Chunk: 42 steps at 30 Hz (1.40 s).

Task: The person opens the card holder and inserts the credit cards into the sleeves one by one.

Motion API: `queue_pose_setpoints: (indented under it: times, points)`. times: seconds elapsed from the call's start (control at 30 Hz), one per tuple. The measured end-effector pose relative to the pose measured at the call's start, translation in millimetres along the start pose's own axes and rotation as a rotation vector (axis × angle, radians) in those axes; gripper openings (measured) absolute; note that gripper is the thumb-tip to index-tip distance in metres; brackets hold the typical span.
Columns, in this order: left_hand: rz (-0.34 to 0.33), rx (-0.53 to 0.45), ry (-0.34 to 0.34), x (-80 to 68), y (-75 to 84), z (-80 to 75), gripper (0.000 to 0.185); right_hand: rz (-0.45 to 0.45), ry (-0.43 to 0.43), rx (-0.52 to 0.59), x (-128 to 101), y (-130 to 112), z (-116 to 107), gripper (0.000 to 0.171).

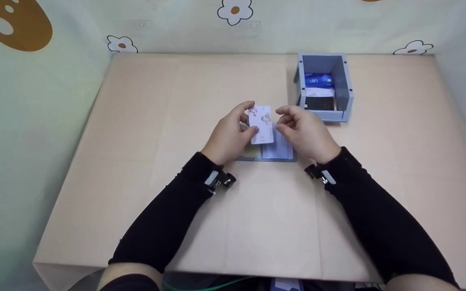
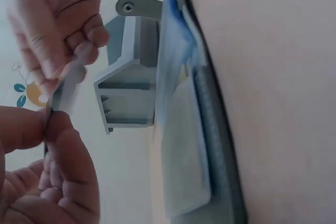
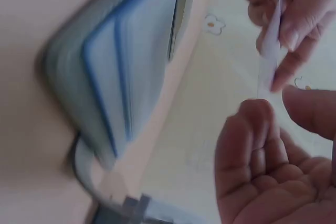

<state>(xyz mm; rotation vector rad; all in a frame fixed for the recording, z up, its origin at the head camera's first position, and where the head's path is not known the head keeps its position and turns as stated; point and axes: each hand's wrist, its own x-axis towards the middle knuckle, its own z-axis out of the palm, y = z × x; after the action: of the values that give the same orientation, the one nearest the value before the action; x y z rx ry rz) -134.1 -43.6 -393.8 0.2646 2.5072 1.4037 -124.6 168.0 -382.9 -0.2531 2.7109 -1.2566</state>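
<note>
A white card with a flower print (image 1: 262, 125) stands upright above the table's middle. My left hand (image 1: 251, 119) pinches its left edge between thumb and fingers. My right hand (image 1: 281, 119) has curled fingers at the card's right edge and pinches it lightly. The left wrist view shows the card (image 2: 62, 95) edge-on between both hands. In the right wrist view the card (image 3: 270, 51) is a thin white strip. Under the hands an open grey-blue card holder (image 1: 275, 151) with clear sleeves lies flat, also seen as card holder (image 2: 184, 145) and card holder (image 3: 126, 77).
A grey-blue open-topped box (image 1: 342, 81) stands at the back right of the beige table (image 1: 257, 226), with several cards inside it. The same box (image 2: 128, 72) shows behind the holder. Patterned walls close in the table on three sides.
</note>
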Motion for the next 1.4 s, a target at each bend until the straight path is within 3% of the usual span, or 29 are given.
queue_pose_setpoints:
  times: [0.2,0.37,0.8,1.4]
  points:
    - [-0.057,0.128,-0.023,1.9,-2.4,-4.6,0.066,0.028,-0.167,-0.285,-3,6,-8,0.062]
    - [-0.074,0.213,-0.023,2.6,-4.6,-2.4,0.064,0.036,-0.245,-0.380,-3,10,-6,0.079]
    - [-0.083,0.328,-0.046,3.0,-7.5,4.4,0.061,0.002,-0.296,-0.439,-2,16,-1,0.083]
    - [-0.087,0.360,-0.073,4.4,-8.1,6.3,0.059,-0.024,-0.288,-0.462,-3,15,0,0.082]
